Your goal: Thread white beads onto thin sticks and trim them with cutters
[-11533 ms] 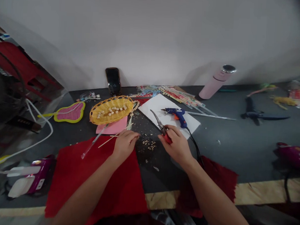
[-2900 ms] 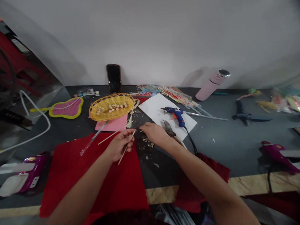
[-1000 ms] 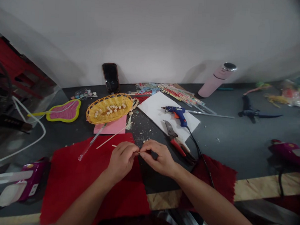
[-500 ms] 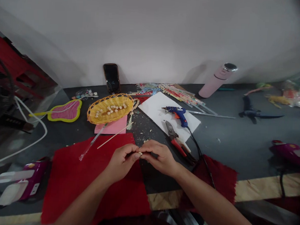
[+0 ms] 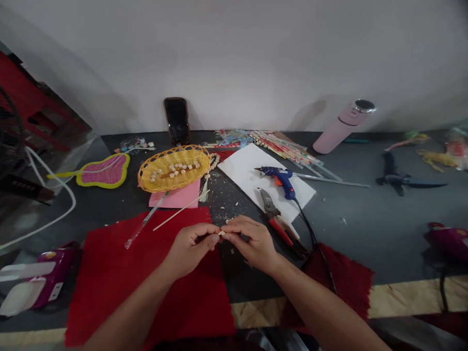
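A small pale, cream-coloured piece (image 5: pixel 221 233) is pinched between the fingertips of both hands; its exact kind is too small to make out. My left hand (image 5: pixel 192 246) closes on it from the left, above the edge of a red cloth (image 5: pixel 136 285). From the other side my right hand (image 5: pixel 254 243) grips it with thumb and forefinger, over the dark tabletop. Crumbs and chips lie just beyond the fingers. A thin wooden stick (image 5: pixel 180 211) and a clear plastic strip (image 5: pixel 146 221) rest on and beyond the cloth.
A yellow wicker basket (image 5: pixel 175 183) holds several small pale pieces. On white paper (image 5: pixel 238 165) lie a blue glue gun (image 5: pixel 282 178) and red-handled pruning shears (image 5: pixel 273 213). A phone (image 5: pixel 177 121) leans on the wall; a pink bottle (image 5: pixel 339 131) stands at the back.
The pale piece has shifted slightly in my fingertips and shows more between them. Both hands stay in nearly the same place; the whole view has moved a little.
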The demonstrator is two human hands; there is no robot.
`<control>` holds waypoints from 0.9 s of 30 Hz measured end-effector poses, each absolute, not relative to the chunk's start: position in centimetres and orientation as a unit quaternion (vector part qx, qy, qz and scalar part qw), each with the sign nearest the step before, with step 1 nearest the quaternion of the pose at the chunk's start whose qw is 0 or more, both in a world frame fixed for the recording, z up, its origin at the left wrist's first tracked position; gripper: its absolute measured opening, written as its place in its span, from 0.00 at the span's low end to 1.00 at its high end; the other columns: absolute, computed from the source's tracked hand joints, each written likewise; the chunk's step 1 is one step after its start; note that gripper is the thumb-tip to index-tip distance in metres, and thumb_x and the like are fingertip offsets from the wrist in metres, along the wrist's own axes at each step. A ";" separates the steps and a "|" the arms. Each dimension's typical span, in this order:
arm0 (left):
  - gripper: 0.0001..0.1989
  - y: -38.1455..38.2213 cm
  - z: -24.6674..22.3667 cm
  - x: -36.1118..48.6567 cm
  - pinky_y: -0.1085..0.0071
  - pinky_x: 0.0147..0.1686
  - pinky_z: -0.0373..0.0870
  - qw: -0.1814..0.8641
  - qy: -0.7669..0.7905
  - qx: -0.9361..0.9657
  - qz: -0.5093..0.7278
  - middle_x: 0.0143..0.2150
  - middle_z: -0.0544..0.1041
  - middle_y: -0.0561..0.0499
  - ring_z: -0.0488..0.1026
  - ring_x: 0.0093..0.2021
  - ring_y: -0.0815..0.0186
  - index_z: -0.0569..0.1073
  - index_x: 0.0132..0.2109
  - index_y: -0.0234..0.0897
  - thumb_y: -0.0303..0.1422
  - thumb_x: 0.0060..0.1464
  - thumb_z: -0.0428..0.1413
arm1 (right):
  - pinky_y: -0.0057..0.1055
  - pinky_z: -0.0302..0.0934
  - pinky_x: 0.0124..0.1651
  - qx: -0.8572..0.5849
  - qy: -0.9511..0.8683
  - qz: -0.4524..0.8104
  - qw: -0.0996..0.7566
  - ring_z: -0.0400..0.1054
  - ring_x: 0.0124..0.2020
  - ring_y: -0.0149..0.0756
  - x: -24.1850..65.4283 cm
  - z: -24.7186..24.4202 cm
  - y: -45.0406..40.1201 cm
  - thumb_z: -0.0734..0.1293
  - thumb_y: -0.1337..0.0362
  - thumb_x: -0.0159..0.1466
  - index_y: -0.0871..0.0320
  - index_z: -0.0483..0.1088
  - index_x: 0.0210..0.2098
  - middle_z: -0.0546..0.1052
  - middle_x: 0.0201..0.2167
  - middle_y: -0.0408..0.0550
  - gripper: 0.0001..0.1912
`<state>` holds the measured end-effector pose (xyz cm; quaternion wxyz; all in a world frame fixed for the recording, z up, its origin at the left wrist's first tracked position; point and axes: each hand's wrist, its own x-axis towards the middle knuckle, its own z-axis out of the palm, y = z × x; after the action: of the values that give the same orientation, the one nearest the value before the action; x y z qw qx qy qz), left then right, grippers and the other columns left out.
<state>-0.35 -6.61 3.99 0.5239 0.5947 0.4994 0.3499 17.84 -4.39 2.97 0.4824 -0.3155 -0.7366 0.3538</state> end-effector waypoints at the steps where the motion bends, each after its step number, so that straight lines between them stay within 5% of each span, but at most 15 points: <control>1: 0.09 -6.6 3.9 -0.4 0.76 0.29 0.65 0.525 0.501 0.592 0.352 0.26 0.72 0.53 0.67 0.27 0.71 0.75 0.36 0.35 0.34 0.54 0.53 | 0.28 0.66 0.35 -0.317 -0.736 0.355 0.481 0.70 0.32 0.32 17.8 2.9 -4.4 0.66 0.67 0.61 0.56 0.74 0.37 0.76 0.29 0.47 0.06; 27: 0.08 -6.5 3.7 0.1 0.78 0.23 0.64 0.519 0.521 0.566 0.373 0.27 0.76 0.51 0.69 0.25 0.72 0.73 0.32 0.34 0.35 0.51 0.56 | 0.28 0.64 0.35 -0.336 -0.723 0.410 0.443 0.69 0.31 0.31 17.8 2.7 -4.1 0.65 0.64 0.62 0.56 0.73 0.34 0.74 0.28 0.45 0.05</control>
<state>0.14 -6.53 3.67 0.5193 0.5659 0.5206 0.3729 17.77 -4.11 2.73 0.4431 -0.3364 -0.7227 0.4101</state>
